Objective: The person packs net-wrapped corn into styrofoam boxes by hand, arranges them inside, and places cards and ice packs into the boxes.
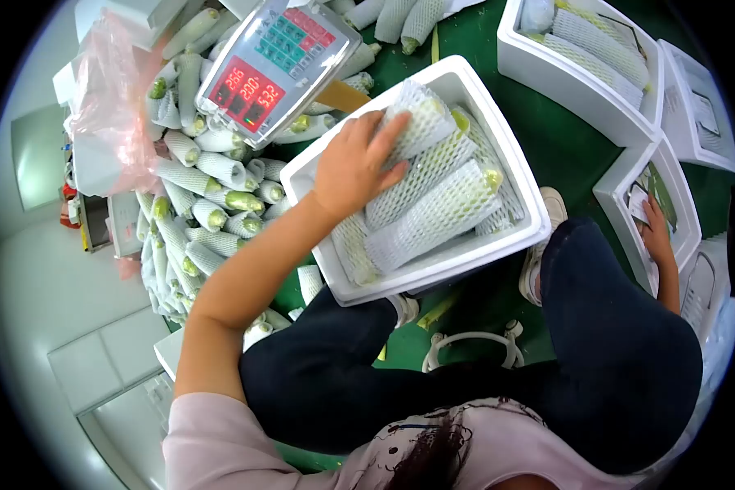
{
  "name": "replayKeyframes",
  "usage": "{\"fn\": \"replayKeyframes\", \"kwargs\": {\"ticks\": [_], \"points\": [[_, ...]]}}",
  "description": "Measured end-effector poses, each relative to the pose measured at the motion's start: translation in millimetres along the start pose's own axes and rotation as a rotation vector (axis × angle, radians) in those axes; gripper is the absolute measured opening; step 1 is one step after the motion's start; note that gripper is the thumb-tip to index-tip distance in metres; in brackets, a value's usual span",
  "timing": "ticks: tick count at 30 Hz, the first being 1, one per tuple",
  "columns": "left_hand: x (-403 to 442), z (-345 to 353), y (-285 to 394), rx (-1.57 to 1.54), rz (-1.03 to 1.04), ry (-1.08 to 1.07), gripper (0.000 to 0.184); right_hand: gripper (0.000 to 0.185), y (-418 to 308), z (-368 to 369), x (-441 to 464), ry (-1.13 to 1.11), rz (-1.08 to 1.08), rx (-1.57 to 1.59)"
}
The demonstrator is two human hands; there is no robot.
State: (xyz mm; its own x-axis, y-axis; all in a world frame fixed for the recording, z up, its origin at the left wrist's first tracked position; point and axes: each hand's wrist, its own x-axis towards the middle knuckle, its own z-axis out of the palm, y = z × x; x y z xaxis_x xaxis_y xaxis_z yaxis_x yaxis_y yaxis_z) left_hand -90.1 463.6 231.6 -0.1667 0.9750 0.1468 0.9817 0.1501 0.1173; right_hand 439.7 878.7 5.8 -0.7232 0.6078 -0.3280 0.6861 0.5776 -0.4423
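Observation:
My left hand (pixel 357 167) reaches over a white foam box (pixel 535 196) with its fingers spread, touching the near end of a vegetable in white foam netting (pixel 423 122). Below it in the same box lie several more netted vegetables (pixel 437 214), pale green at their ends. Far to the right, my right hand (pixel 655 233) is inside another foam box (pixel 688 204). Its fingers are apart and rest at a white and green printed sheet (pixel 641 202); part of the hand is small and hard to make out.
A scale display (pixel 279 65) with red digits stands behind the box. Many netted vegetables (pixel 212 184) are heaped at the left, near a pink plastic bag (pixel 114 106). More foam boxes (pixel 580 94) stand at the upper right. A white ring-shaped base (pixel 474 336) is between my feet.

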Motion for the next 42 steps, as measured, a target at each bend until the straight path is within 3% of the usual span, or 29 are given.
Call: {"fn": "replayKeyframes", "kwargs": {"ticks": [2, 3, 4, 5, 9, 10, 13, 14, 17, 19, 20, 21, 22, 23, 24, 25, 27, 28, 31, 32, 35, 37, 38, 39, 42], "points": [[3.9, -0.1, 4.3, -0.026, -0.04, 0.023, 0.062, 0.045, 54.2, 3.4, 5.1, -0.061, -0.039, 0.134], [6.3, 5.5, 2.3, -0.043, -0.091, -0.042, 0.061, 0.039, 52.4, 2.2, 4.2, 0.008, 0.055, 0.176], [6.8, 13.0, -2.0, -0.059, -0.145, -0.113, 0.06, 0.038, 45.3, -4.5, 3.3, 0.173, 0.088, -0.011], [11.2, 14.7, -3.5, -0.073, -0.2, -0.186, 0.059, 0.037, 30.0, -9.5, 4.7, 0.336, 0.116, -0.195], [58.0, 10.9, 18.3, 0.089, -0.415, -0.518, 0.054, 0.034, -85.0, -54.3, 8.3, 0.746, 0.117, -0.013], [64.5, 7.9, 24.3, 0.17, -0.341, -0.537, 0.054, 0.034, -114.1, -58.5, 13.5, 0.819, 0.068, 0.041], [63.4, 2.0, 40.0, 0.283, -0.273, -0.453, 0.048, 0.033, -186.4, -74.3, 19.6, 0.871, -0.069, 0.301], [43.6, 18.0, 32.5, 0.284, -0.182, -0.173, 0.049, 0.031, -202.3, -74.8, 18.7, 0.922, -0.138, 0.313], [-17.9, 56.1, -6.9, 0.019, -0.144, 0.047, 0.041, 0.026, -249.6, -76.4, 17.6, 0.975, -0.157, 0.625], [-15.5, 72.0, -12.9, -0.013, -0.139, -0.01, 0.034, 0.028, -308.0, -76.7, 30.6, 1.05, -0.201, 0.853], [-9.7, 71.3, -15.8, -0.016, -0.14, -0.033, 0.031, 0.029, -328.5, -73.0, 39.5, 1.014, -0.246, 0.939], [-2.1, 62.9, -14.7, -0.025, -0.189, -0.145, 0.025, 0.029, -362.2, -71.0, 45.6, 0.919, -0.461, 1.057], [2.5, 56.9, -14.1, -0.046, -0.198, -0.218, 0.023, 0.028, -408.3, -84.6, 47.3, 0.96, -0.727, 0.566], [6.0, 52.5, -15.4, -0.067, -0.208, -0.294, 0.024, 0.033, -439.0, -87.0, 51.3, 0.865, -0.934, 0.364], [-6.2, 61.5, -13.7, -0.116, -0.143, -0.177, 0.025, 0.047, -462.3, -89.2, 55.2, 0.754, -1.113, 0.246], [-21.8, 70.1, -7.3, -0.162, -0.07, -0.064, 0.026, 0.044, -483.4, -78.1, 65.3, 0.668, -1.291, 0.122], [-31.9, 63.7, 34.8, -0.314, -0.197, 0.062, 0.027, 0.048, -503.5, -29.0, 68.9, 0.345, -1.178, -0.159], [-31.7, 57.2, 32.4, -0.318, -0.138, -0.12, 0.028, 0.051, -503.0, -17.3, 62.0, 0.361, -1.139, -0.208], [-29.0, 42.8, 39.4, -0.477, -0.228, -0.043, 0.044, 0.061, -495.0, -6.2, 46.8, 0.343, -1.045, -0.306], [-40.2, 32.4, 51.4, -0.502, -0.382, -0.061, 0.052, 0.064, -491.9, -13.1, 41.6, 0.293, -1.033, -0.283], [-76.5, -9.0, 88.2, -0.475, -0.079, 0.006, 0.071, 0.063, -479.0, -13.1, 37.3, 0.1, -0.982, -0.235], [-93.6, -18.4, 112.8, -0.521, 0.133, -0.388, 0.093, 0.061, -476.4, -4.5, 40.8, 0.056, -0.968, -0.212], [-90.3, -16.7, 118.0, -0.441, 0.157, -0.485, 0.098, 0.061, -477.3, 0.4, 50.7, 0.082, -0.973, -0.204], [-93.2, -15.2, 121.5, -0.369, 0.096, -0.45, 0.099, 0.06, -477.3, 6.3, 58.2, 0.1, -0.977, -0.196], [-96.2, -8.0, 133.2, -0.248, -0.056, -0.348, 0.097, 0.058, -503.5, 22.3, 95.8, -0.189, -0.91, -0.237]]}}
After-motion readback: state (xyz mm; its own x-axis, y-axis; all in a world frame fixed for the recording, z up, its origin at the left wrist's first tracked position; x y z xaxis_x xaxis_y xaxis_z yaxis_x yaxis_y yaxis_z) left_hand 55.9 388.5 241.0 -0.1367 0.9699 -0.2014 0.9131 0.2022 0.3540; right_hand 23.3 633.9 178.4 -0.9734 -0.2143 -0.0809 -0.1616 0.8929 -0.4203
